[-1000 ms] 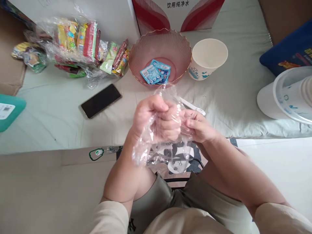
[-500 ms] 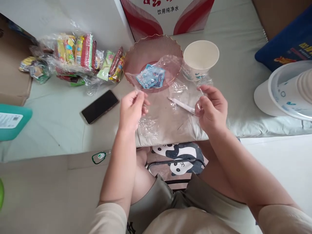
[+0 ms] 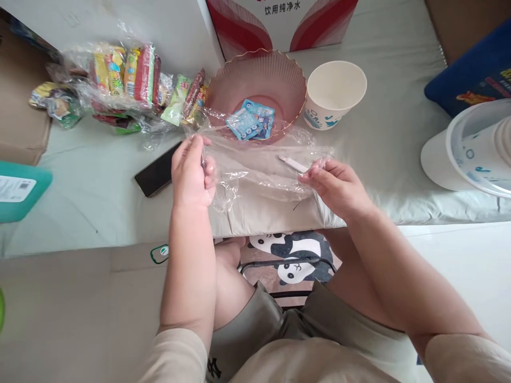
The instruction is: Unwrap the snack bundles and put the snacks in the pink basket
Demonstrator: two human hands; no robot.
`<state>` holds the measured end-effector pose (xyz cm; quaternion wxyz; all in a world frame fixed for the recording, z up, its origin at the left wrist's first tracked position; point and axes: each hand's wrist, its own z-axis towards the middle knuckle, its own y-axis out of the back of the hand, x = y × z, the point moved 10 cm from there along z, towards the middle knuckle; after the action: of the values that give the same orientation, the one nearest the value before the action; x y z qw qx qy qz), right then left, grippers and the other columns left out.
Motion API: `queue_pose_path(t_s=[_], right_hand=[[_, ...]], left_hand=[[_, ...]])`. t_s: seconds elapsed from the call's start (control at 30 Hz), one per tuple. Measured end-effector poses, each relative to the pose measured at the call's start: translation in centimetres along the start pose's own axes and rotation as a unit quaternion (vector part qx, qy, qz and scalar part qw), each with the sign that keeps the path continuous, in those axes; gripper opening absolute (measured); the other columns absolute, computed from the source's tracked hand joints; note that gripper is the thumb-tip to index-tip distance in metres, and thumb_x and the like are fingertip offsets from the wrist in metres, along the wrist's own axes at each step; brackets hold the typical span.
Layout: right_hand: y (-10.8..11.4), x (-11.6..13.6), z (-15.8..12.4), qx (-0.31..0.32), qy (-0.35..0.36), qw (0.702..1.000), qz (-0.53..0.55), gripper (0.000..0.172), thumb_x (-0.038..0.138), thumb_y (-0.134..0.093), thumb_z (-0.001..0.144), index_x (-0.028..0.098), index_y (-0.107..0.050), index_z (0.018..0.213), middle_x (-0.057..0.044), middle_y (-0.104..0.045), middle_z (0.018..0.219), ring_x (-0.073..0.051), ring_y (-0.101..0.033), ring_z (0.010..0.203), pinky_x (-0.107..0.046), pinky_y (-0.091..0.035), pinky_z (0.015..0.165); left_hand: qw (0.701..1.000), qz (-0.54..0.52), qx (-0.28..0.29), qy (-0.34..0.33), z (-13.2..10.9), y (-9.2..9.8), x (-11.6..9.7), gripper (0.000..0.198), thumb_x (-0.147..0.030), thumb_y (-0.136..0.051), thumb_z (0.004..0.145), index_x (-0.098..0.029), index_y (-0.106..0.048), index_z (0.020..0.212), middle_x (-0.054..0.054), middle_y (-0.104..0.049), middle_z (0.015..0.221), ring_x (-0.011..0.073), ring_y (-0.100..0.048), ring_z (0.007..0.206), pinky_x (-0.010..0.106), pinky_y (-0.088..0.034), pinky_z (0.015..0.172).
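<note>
A clear plastic bag (image 3: 259, 165) is stretched between my two hands in front of the pink bowl. My left hand (image 3: 194, 173) is closed on its left end, over the lower part of a black phone (image 3: 155, 171). The right end is pinched in the fingers of my right hand (image 3: 337, 186). A slim white stick (image 3: 293, 164) shows beside my right fingertips; whether it is held or lies under the plastic, I cannot tell. Several small blue packets (image 3: 251, 119) lie in the pink ribbed bowl (image 3: 279, 69). A white paper cup (image 3: 335, 96) stands right of the bowl.
Wrapped snacks (image 3: 128, 80) in clear plastic lie at the back left. A teal container (image 3: 24, 191) is at the left edge. A white bucket (image 3: 443, 159) with paper cups inside stands on the right. Behind the bowl is a red and white box (image 3: 283, 26).
My left hand has moved left, now over part of the phone, and my right hand slightly inward and down. The plastic is spread wider and flatter between them.
</note>
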<state>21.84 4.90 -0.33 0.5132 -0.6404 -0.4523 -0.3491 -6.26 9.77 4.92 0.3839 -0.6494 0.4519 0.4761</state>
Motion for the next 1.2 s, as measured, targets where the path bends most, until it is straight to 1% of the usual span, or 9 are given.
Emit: queue_pose_path(t_s=[0.17,0.27,0.33,0.4,0.47,0.57,0.67,0.93,1.2], right_hand=[[1.5,1.7,-0.2,-0.072,0.074,0.994,0.041,0.046,0.061,-0.085,0.077,0.028,-0.056,0.091,0.011,-0.043,0.056,-0.006,-0.033,0.039,-0.021,-0.032,0.037],[0.5,1.0,-0.3,-0.038,0.019,0.997,0.068,0.057,0.062,-0.091,0.066,0.028,-0.059,0.097,0.007,-0.057,0.072,-0.007,-0.048,0.050,-0.021,-0.041,0.043],[-0.8,0.4,-0.5,0.014,-0.019,0.998,0.057,0.057,0.058,-0.095,0.062,0.025,-0.061,0.094,0.005,-0.059,0.076,-0.008,-0.054,0.058,-0.021,-0.046,0.048],[-1.4,0.5,-0.7,0.036,-0.020,0.998,0.047,0.052,0.053,-0.096,0.064,0.022,-0.061,0.087,0.005,-0.056,0.070,-0.006,-0.053,0.056,-0.020,-0.045,0.048],[-1.1,0.8,-0.6,0.019,-0.003,0.998,0.063,0.050,0.051,-0.095,0.068,0.022,-0.058,0.085,0.007,-0.054,0.067,-0.005,-0.053,0.054,-0.017,-0.045,0.047],[-0.5,0.5,-0.4,-0.007,-0.017,0.997,0.075,0.054,0.057,-0.092,0.070,0.025,-0.054,0.092,0.009,-0.058,0.067,-0.004,-0.048,0.045,-0.016,-0.037,0.038],[-0.4,-0.4,-0.4,-0.004,-0.067,0.997,0.024,0.058,0.068,-0.086,0.071,0.026,-0.053,0.095,0.012,-0.054,0.057,-0.004,-0.032,0.033,-0.017,-0.017,0.029],[2.0,0.5,-0.2,-0.121,-0.039,0.990,-0.056,0.053,0.063,-0.089,0.064,0.021,-0.057,0.066,0.011,-0.035,0.040,-0.004,-0.025,0.032,-0.020,-0.014,0.030],[3.9,1.8,0.3,-0.142,0.033,0.989,0.002,0.051,0.058,-0.084,0.074,0.023,-0.048,0.065,0.009,-0.031,0.049,-0.004,-0.024,0.037,-0.020,-0.017,0.033]], left_hand=[[0.999,-0.020,-0.013,-0.027,0.1,0.9,-2.0,0.020,-0.013,-0.062,0.088,-0.022,-0.054,0.072,-0.010,-0.040,0.041,0.0048,-0.023,0.034,0.020,-0.007,0.035],[0.990,-0.135,-0.018,0.041,0.4,0.7,-0.6,0.029,-0.018,-0.056,0.096,-0.021,-0.046,0.068,-0.010,-0.033,0.045,0.0040,-0.022,0.035,0.017,-0.015,0.035],[0.982,-0.182,-0.021,0.040,0.7,0.7,0.0,0.029,-0.030,-0.062,0.096,-0.022,-0.049,0.071,-0.009,-0.041,0.051,0.0045,-0.038,0.039,0.015,-0.032,0.039],[0.988,-0.154,0.005,0.029,0.8,0.2,0.6,0.027,-0.045,-0.068,0.092,-0.024,-0.058,0.080,-0.005,-0.057,0.062,0.0084,-0.058,0.053,0.018,-0.049,0.050],[0.996,-0.047,0.069,0.044,0.6,-1.0,1.8,0.031,-0.051,-0.075,0.083,-0.023,-0.065,0.085,-0.001,-0.066,0.068,0.0128,-0.065,0.057,0.023,-0.053,0.051],[0.986,0.104,0.122,0.041,0.1,-2.0,2.7,0.032,-0.046,-0.084,0.075,-0.022,-0.064,0.075,-0.004,-0.057,0.052,0.0089,-0.049,0.039,0.020,-0.034,0.035],[0.990,0.101,0.096,-0.031,0.2,-1.4,0.6,0.042,-0.058,-0.082,0.077,-0.025,-0.057,0.070,-0.008,-0.040,0.041,0.0053,-0.029,0.031,0.022,-0.014,0.032],[0.992,0.092,0.043,-0.076,0.3,0.6,-2.3,0.049,-0.068,-0.076,0.079,-0.026,-0.054,0.069,-0.010,-0.032,0.039,0.0038,-0.022,0.029,0.027,-0.008,0.036],[0.999,-0.012,-0.036,-0.028,0.1,2.4,-2.6,0.039,-0.040,-0.057,0.103,-0.021,-0.047,0.070,-0.011,-0.027,0.035,0.0034,-0.014,0.028,0.025,0.003,0.036]])
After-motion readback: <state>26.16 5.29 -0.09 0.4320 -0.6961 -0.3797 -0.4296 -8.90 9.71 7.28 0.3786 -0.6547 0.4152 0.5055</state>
